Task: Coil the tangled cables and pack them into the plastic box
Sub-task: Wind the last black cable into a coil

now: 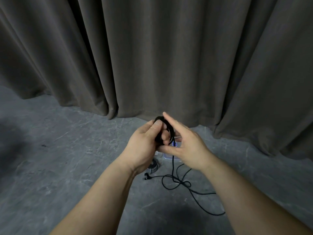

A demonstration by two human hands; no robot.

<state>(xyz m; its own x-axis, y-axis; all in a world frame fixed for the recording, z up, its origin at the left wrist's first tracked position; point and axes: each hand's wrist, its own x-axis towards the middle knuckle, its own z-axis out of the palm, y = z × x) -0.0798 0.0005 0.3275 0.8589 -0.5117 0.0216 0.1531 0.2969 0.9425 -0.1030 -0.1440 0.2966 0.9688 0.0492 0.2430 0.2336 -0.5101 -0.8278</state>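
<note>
Black cable coil sat gripped in the left hand, keeping the loops together, while the right hand pinched the trailing strand to feed another turn. Its slack lay on the grey floor, near the mostly hidden plastic box.

Two bare forearms, no sleeves; left hand, right hand ungloved.
</note>
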